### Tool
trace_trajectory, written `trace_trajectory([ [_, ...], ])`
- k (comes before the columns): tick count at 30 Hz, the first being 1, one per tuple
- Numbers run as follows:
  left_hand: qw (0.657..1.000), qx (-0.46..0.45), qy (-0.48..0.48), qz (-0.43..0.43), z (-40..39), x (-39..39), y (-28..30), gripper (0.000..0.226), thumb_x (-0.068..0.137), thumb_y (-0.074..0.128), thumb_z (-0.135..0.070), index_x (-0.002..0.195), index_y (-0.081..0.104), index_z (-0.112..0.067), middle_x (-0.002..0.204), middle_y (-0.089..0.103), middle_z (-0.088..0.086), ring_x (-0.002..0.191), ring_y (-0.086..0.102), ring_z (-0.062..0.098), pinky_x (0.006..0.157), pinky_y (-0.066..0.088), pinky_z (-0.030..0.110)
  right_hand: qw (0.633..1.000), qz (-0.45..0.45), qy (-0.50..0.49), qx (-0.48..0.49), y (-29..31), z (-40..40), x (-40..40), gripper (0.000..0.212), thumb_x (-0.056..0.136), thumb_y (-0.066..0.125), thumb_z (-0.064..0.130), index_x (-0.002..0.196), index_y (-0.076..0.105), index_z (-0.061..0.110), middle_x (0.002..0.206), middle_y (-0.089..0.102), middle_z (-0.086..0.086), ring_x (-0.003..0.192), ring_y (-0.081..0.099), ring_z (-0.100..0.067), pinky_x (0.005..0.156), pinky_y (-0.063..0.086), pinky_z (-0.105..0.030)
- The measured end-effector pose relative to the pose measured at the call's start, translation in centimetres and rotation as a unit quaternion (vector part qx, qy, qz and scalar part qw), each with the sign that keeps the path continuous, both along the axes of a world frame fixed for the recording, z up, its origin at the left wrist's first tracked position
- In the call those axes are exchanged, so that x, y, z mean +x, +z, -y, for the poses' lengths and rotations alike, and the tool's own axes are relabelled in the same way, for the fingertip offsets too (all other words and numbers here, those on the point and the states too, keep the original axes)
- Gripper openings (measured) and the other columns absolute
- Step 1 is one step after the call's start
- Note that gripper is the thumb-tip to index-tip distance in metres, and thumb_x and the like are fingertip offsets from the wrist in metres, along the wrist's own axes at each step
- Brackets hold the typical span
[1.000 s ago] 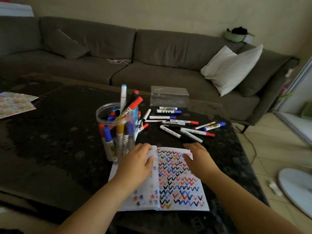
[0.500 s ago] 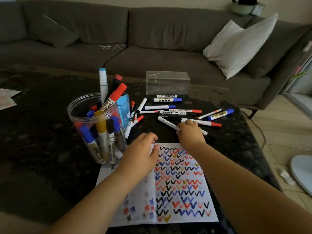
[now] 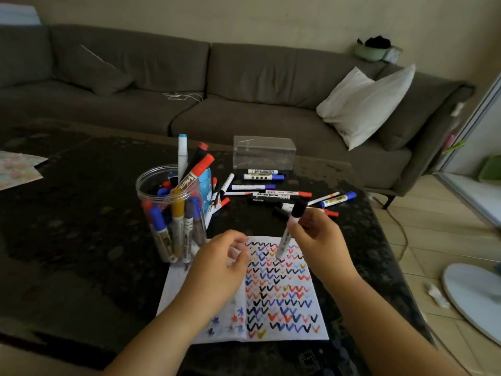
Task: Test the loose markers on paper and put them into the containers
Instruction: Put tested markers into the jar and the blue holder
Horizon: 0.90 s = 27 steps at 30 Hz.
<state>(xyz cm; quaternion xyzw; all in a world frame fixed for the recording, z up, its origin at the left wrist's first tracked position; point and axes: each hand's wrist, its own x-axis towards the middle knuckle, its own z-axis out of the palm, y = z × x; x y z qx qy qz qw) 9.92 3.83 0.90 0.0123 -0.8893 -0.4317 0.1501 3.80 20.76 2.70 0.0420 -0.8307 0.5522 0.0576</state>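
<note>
My right hand (image 3: pixel 318 240) grips a white marker with a black cap (image 3: pixel 287 234), held nearly upright over the paper (image 3: pixel 282 308), cap end up. The paper lies open on the table, covered in rows of coloured check marks. My left hand (image 3: pixel 217 267) hovers over the paper's left half with fingers loosely curled, holding nothing. A clear round jar (image 3: pixel 170 210) full of upright markers stands left of the paper. Several loose markers (image 3: pixel 271 191) lie on the table behind my hands. A clear rectangular box (image 3: pixel 264 156) sits behind them.
A small blue container (image 3: pixel 205 183) stands behind the jar. The dark table (image 3: pixel 67 226) has patterned paper (image 3: pixel 16 169) at its far left edge. A grey sofa with a white pillow (image 3: pixel 363 104) lies beyond. A white fan base (image 3: pixel 474 297) is on the floor, right.
My right hand reached into the loose markers, took the black-capped marker and lifted it back over the paper. My left hand rose slightly off the page.
</note>
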Motion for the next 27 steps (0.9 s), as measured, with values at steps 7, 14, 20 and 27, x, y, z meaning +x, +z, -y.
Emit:
trace_trajectory([
  [7, 0.975, 0.181, -0.053, 0.118, -3.0, 4.2, 1.1, 0.013, 0.095, 0.050, -0.030, 0.101, 0.060, -0.035, 0.104, 0.064, -0.014, 0.097, 0.058, 0.001, 0.086, 0.046, 0.018, 0.929, 0.203, 0.124, -0.284, -0.2, -0.3, 9.5, 0.022, 0.098, 0.043, 0.019, 0.094, 0.062, 0.009, 0.065, 0.051, -0.002, 0.051, 0.045, -0.010, 0.048, 0.040, -0.023],
  [14, 0.745, 0.600, -0.200, 0.212, -5.4, 8.2, 1.9, 0.027, 0.083, 0.048, -0.021, 0.095, 0.060, 0.000, 0.093, 0.068, 0.016, 0.086, 0.070, 0.021, 0.078, 0.055, 0.031, 0.752, 0.374, 0.230, -0.491, 0.1, -1.3, 14.7, 0.032, 0.093, 0.048, 0.034, 0.082, 0.063, 0.008, 0.054, 0.035, 0.002, 0.036, 0.028, -0.001, 0.029, 0.023, -0.011],
  [20, 0.771, 0.589, -0.141, 0.196, -6.3, 9.6, 1.7, 0.025, 0.090, 0.048, -0.016, 0.072, 0.062, -0.006, 0.089, 0.066, 0.021, 0.069, 0.069, 0.018, 0.055, 0.054, 0.023, 0.849, 0.310, 0.191, -0.383, 0.0, -1.0, 16.7, 0.032, 0.097, 0.038, 0.035, 0.081, 0.050, 0.011, 0.053, 0.033, 0.004, 0.039, 0.022, -0.001, 0.033, 0.017, -0.012],
  [27, 0.843, 0.523, 0.034, 0.125, -5.4, 7.9, 1.0, 0.022, 0.096, 0.047, -0.015, 0.079, 0.060, -0.009, 0.084, 0.072, 0.007, 0.090, 0.067, 0.017, 0.088, 0.045, 0.028, 0.982, 0.039, 0.073, 0.168, -3.7, -2.2, 17.0, 0.033, 0.097, 0.044, 0.032, 0.082, 0.061, 0.009, 0.061, 0.054, 0.003, 0.061, 0.050, -0.015, 0.061, 0.038, -0.029],
])
